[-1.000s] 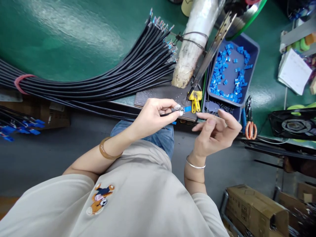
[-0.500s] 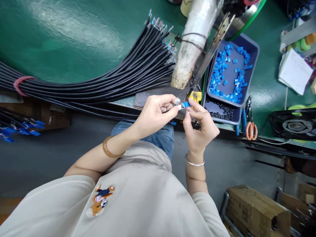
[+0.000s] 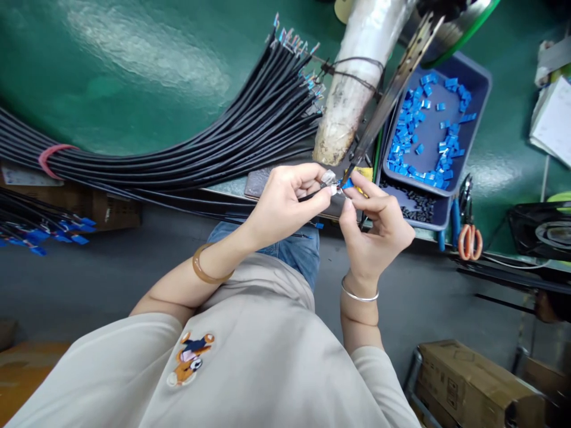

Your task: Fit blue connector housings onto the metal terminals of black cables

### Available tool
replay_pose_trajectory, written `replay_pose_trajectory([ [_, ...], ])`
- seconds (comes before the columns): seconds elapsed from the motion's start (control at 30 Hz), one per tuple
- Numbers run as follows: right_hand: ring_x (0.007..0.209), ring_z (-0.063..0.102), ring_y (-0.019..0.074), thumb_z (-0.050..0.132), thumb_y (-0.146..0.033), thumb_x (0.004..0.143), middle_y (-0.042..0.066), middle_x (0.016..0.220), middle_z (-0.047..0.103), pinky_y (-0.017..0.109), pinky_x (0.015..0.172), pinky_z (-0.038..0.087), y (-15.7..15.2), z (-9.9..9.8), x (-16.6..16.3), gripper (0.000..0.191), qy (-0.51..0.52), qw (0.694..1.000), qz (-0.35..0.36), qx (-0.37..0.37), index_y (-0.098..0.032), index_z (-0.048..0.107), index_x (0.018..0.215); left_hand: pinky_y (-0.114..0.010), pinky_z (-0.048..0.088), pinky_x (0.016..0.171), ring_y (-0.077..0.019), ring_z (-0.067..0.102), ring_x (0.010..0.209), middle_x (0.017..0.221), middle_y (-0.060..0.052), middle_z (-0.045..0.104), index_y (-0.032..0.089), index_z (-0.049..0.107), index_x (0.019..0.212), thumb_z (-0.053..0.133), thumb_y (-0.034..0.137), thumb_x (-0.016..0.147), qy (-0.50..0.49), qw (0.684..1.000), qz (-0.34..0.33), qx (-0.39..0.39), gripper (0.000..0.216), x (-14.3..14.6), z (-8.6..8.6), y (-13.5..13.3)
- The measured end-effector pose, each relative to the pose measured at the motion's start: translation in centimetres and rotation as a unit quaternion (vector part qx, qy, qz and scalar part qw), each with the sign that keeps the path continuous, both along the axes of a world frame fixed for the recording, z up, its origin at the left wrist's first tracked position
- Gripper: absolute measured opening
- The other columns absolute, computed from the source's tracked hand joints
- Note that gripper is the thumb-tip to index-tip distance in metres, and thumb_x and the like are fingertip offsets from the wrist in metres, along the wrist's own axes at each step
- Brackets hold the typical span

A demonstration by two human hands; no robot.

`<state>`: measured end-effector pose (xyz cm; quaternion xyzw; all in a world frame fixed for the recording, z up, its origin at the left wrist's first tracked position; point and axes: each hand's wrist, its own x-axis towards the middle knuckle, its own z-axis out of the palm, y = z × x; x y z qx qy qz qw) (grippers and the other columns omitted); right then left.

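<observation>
My left hand (image 3: 285, 202) is closed in a pinch on the end of a thin black cable (image 3: 307, 195), with its metal terminal showing at my fingertips. My right hand (image 3: 375, 223) is closed too, its thumb and forefinger pinching a small blue connector (image 3: 347, 183) right against that terminal. Both hands meet just above the table's front edge, over a dark mat (image 3: 267, 178). A large bundle of black cables (image 3: 178, 148) fans across the green table (image 3: 134, 59) toward the hands.
A blue tray (image 3: 473, 137) of several loose blue connectors sits at the right. A wrapped post (image 3: 352, 89) and a metal strip (image 3: 392, 89) stand behind the hands. Orange-handled scissors (image 3: 470, 241) lie at the right. Finished blue-tipped cables (image 3: 44, 229) hang at the left. Cardboard boxes (image 3: 473, 380) stand below right.
My right hand, open and apart a second ago, came in and pinched the blue connector at the cable end. My left hand kept hold of the cable.
</observation>
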<state>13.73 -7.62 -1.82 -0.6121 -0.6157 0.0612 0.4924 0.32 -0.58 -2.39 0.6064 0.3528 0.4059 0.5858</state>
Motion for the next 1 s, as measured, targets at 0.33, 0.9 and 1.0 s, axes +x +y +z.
replay_pose_trajectory([
  [0.33,0.09,0.075,0.0195,0.062,-0.017,0.086,0.005,0.114,0.074,0.034,0.074,0.065,-0.4,0.1,0.0,0.008,-0.05,0.999,-0.009,0.014,-0.023,0.057,0.083,-0.019,0.023,0.044,-0.0036,0.028,0.05,0.055,0.005,0.033,0.015,0.057,0.073,0.059,0.017,0.082,0.018,0.999,-0.045,-0.003,0.01,-0.4,0.2,0.0],
  [0.9,0.068,0.06,0.0087,0.068,-0.016,0.084,-0.002,0.078,0.064,0.024,0.06,0.054,-1.4,1.6,0.6,0.02,-0.08,0.996,0.006,-0.03,-0.028,0.073,0.098,-0.018,0.025,0.044,-0.0032,0.032,0.05,0.056,0.004,0.04,0.013,0.055,0.065,0.063,0.019,0.078,0.007,0.993,-0.112,-0.025,0.017,-1.2,0.6,-0.7],
  [1.0,0.07,0.064,0.0097,0.067,-0.016,0.085,-0.001,0.08,0.067,0.024,0.061,0.056,-1.4,1.3,0.4,0.015,-0.067,0.997,0.008,-0.037,-0.026,0.072,0.095,-0.018,0.026,0.044,-0.0036,0.033,0.05,0.056,0.004,0.041,0.013,0.055,0.067,0.063,0.02,0.079,0.001,0.993,-0.111,-0.03,0.016,-1.3,0.6,-0.8],
])
